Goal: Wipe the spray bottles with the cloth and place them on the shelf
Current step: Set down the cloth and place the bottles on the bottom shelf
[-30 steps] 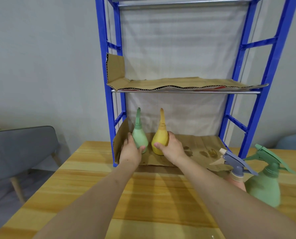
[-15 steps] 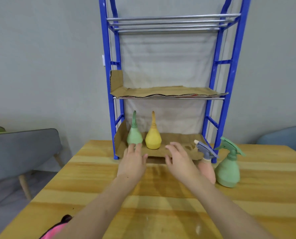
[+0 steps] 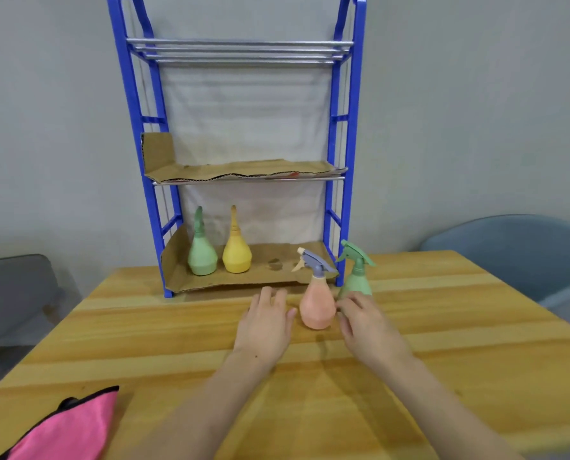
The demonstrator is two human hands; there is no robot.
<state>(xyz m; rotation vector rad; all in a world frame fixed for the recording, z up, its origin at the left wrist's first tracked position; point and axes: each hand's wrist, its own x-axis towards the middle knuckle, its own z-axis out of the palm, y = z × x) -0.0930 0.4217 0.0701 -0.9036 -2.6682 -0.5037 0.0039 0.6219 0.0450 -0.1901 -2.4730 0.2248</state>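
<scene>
A green spray bottle [image 3: 202,252] and a yellow spray bottle [image 3: 236,251] stand side by side on the cardboard-lined bottom level of the blue shelf [image 3: 338,151]. On the wooden table in front of the shelf's right post stand a pink spray bottle [image 3: 318,306] with a grey trigger and, behind it to the right, a second green spray bottle [image 3: 356,276]. My left hand [image 3: 266,322] is open just left of the pink bottle. My right hand [image 3: 367,322] is open just right of it, fingertips near its side. A pink cloth [image 3: 65,429] lies at the table's near left corner.
The shelf's middle level carries a sheet of cardboard [image 3: 237,169]; its top level is bare metal bars. A grey chair [image 3: 14,293] stands left of the table and a blue-grey chair [image 3: 516,247] at the right.
Both hands let go of the green and yellow bottles on the bottom level, drew back and shifted right to either side of the pink bottle. The view pulled back and the cloth came into sight.
</scene>
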